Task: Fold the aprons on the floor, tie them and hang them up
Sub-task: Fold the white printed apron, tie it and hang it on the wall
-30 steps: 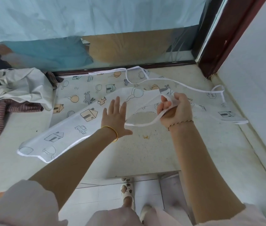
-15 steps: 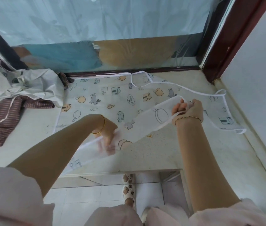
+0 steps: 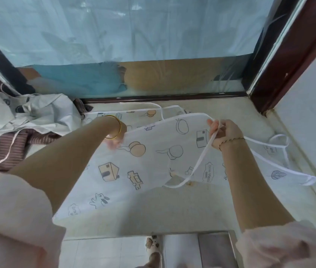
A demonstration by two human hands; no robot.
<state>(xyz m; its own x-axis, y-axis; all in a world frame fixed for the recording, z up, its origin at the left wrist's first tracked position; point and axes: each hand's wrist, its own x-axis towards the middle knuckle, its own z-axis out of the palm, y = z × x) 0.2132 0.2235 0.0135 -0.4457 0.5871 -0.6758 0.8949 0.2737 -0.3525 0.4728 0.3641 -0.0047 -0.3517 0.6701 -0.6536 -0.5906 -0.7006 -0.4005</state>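
Apron (image 3: pixel 153 155) lifted higher | white, cartoon print | fingers of left hand (image 3: pixel 117 141) and right hand (image 3: pixel 225 134) grip its hem

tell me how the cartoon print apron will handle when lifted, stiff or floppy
Probably floppy: between the left hand and right hand the cartoon print apron sags onto the ledge. Likely light, since a finger pinch holds up its right side. Its white strap dangles in a loop, so it may tangle.
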